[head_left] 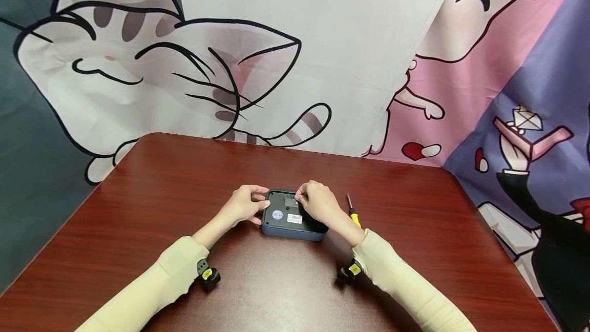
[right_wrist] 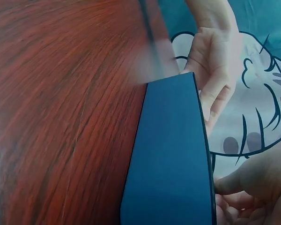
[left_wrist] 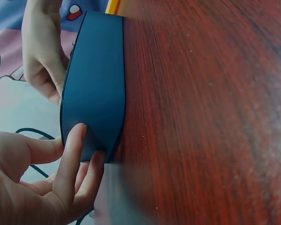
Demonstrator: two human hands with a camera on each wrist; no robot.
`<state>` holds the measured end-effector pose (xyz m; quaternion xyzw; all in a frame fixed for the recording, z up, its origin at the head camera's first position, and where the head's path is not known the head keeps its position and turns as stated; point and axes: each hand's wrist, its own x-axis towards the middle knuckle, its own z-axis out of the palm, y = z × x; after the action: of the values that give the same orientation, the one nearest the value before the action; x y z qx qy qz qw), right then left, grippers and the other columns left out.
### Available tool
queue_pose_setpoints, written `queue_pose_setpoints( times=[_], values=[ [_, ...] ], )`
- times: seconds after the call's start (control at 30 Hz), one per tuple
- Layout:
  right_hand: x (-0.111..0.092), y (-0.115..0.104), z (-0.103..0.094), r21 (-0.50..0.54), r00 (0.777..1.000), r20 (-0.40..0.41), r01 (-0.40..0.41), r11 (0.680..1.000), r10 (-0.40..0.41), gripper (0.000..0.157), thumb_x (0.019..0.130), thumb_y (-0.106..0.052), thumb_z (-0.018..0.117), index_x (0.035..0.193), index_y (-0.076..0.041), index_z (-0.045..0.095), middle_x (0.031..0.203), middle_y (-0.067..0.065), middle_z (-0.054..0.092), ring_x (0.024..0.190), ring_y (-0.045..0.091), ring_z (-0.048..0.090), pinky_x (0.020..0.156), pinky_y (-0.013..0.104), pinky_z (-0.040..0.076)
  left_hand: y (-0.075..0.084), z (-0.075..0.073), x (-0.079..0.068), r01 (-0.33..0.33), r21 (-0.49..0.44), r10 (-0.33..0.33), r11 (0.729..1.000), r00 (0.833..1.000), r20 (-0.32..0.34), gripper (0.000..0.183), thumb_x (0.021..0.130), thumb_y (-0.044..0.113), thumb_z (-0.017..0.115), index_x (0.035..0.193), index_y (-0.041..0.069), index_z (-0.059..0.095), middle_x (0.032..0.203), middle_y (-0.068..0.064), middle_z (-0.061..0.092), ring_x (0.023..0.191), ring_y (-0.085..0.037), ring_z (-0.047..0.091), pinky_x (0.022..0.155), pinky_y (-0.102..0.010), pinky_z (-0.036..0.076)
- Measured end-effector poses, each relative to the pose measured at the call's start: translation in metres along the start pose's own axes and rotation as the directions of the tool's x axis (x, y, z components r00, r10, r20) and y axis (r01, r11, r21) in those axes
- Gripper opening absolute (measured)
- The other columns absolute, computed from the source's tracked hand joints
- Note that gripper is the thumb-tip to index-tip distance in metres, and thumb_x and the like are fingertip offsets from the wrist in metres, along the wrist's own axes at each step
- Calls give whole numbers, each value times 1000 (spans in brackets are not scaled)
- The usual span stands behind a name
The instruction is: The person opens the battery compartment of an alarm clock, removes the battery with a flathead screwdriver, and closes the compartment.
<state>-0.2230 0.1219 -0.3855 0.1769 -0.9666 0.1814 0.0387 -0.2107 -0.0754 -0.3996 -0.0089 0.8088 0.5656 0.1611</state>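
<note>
A dark blue, box-shaped device (head_left: 295, 232) lies on the table, its black panel with a round sticker and a barcode label facing up. My left hand (head_left: 241, 204) grips the device's left end, thumb on the top edge and fingers against the side, as the left wrist view also shows on the blue side wall (left_wrist: 96, 70). Over the panel's far right part is my right hand (head_left: 320, 202), thumb and fingertips brought together close to the panel. Whether anything small sits between them is hidden. The right wrist view shows its curled fingers (right_wrist: 241, 204) beside the panel edge.
Just right of the right hand lies a screwdriver (head_left: 353, 212) with a yellow handle and metal shaft, partly hidden by the forearm. The reddish-brown wooden table (head_left: 184, 168) ends at a cartoon-printed cloth (head_left: 322, 65) behind.
</note>
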Motion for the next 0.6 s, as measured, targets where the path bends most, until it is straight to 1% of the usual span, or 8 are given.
queue_pose_setpoints(
  times=[0.1,0.2,0.43,0.6],
  values=[
    [1,1,-3,36,1000,18,-25,999,24,11,84,-22,64,75,-17,67,76,-4,65,66,10,55,58,25,48,-1,0,0,-4,0,4,1000,1000,4,39,85,6,60,123,5,52,115,-20,58,71,-16,64,53,-32,59],
    [1,2,-4,57,999,11,-33,998,33,10,83,-23,65,74,-19,67,73,-6,67,63,8,54,55,24,45,-1,0,1,-1,-1,1,1000,1000,-2,38,85,6,61,122,5,53,114,-19,58,71,-16,64,53,-32,59],
    [1,4,-4,67,999,-27,-22,998,24,8,81,-24,67,73,-21,67,68,-9,66,62,7,56,53,23,45,-1,0,2,4,-6,-4,1000,1000,-7,38,85,7,61,122,6,53,114,-19,59,70,-16,65,52,-32,59],
    [0,4,-3,68,999,-45,-22,997,25,8,80,-27,67,74,-22,68,68,-9,66,63,9,59,51,24,45,-1,1,1,-2,1,2,1000,1000,-13,38,85,6,61,122,5,53,114,-20,58,70,-15,64,52,-31,59]
  ],
)
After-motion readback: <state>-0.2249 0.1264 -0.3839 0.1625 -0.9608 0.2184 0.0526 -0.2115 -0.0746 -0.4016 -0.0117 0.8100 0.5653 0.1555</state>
